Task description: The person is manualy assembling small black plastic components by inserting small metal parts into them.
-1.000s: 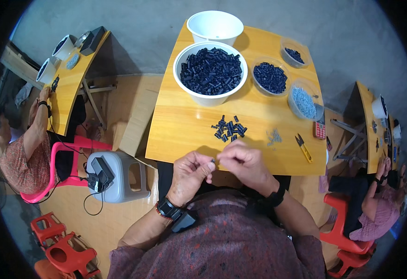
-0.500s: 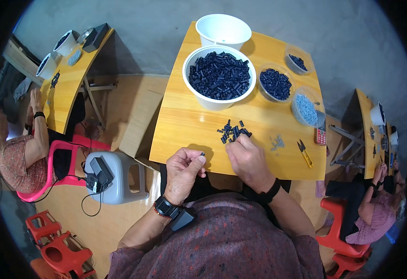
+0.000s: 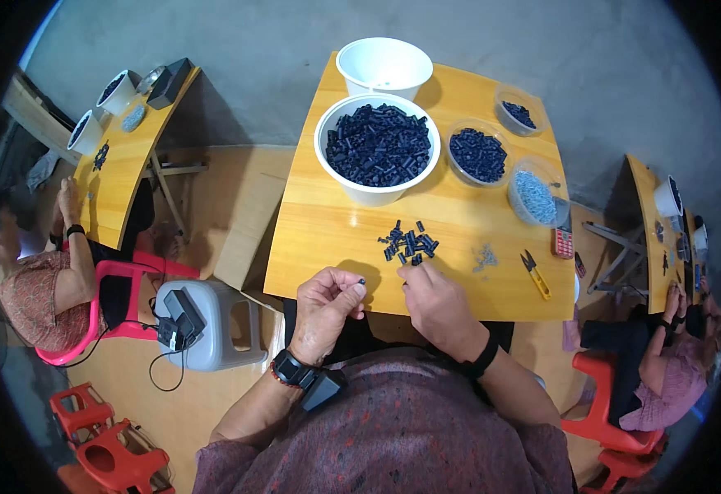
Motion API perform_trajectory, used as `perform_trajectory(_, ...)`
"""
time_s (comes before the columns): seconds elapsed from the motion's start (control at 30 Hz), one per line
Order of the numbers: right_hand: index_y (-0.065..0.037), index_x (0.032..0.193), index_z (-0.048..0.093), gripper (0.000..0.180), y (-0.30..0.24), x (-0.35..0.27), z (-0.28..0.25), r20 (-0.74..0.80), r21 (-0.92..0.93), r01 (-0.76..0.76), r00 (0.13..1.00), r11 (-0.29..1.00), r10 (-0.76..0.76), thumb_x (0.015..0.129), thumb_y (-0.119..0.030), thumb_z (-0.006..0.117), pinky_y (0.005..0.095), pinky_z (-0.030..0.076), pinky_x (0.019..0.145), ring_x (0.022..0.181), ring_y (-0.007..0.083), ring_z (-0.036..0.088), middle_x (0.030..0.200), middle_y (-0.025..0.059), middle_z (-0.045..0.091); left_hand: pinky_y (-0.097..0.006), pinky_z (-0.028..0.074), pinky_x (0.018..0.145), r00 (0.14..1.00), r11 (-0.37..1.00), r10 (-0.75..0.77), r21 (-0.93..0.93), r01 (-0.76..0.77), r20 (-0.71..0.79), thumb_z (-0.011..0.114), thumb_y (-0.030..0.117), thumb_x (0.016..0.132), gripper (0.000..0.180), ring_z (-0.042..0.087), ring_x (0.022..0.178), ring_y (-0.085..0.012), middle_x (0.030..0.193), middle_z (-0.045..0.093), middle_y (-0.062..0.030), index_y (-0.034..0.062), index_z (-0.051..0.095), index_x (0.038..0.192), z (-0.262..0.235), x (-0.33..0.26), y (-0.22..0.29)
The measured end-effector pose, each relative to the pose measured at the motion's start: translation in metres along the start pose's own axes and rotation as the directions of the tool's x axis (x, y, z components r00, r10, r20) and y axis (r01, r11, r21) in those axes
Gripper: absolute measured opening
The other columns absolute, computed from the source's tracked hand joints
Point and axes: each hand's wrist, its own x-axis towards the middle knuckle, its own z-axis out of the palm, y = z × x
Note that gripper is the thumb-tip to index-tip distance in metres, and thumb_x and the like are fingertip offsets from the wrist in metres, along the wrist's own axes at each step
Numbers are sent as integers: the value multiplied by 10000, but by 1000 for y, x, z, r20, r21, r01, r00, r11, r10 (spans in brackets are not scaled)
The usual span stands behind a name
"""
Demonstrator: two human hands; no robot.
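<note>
My left hand is closed at the table's near edge, thumb and forefinger pinching a small black plastic piece. To its right, my right hand is closed just below a loose pile of short black tubular pieces. Its fingertips are hidden from above, and what they hold, if anything, cannot be made out. Right of the pile lies a small scatter of silvery metal bits. Farther right are yellow-handled thread snips, their blades pointing away from me.
On the wooden table stand a white bucket of black pieces, another white bucket, clear tubs of black parts and a tub of pale blue bits. A red-keyed device sits at the right edge. People work at side tables.
My right hand has drawn back from the black pile toward the near edge, with its fingers closed. The left hand keeps its pinch. The whole view has shifted slightly.
</note>
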Motion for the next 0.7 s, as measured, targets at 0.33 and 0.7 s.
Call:
perform_trajectory(0.33, 22, 1021, 646, 114, -5, -2, -20, 165, 910, -278, 924, 307, 346, 917, -21, 634, 224, 505, 684, 768, 80, 610, 914, 43, 658, -252, 533, 646, 972, 970, -125, -183, 162, 197, 685, 47, 897, 102, 620, 696, -129, 865, 672, -62, 5, 654, 985, 18, -13, 7)
perform_trajectory(0.7, 9, 1008, 666, 100, -10, -9, -10, 26, 915, -180, 919, 361, 393, 911, -16, 659, 202, 512, 639, 739, 63, 626, 856, 27, 676, -254, 537, 649, 951, 952, -164, -210, 221, 261, 678, 60, 905, 108, 636, 716, -136, 883, 681, -78, 4, 654, 993, 31, -13, 8)
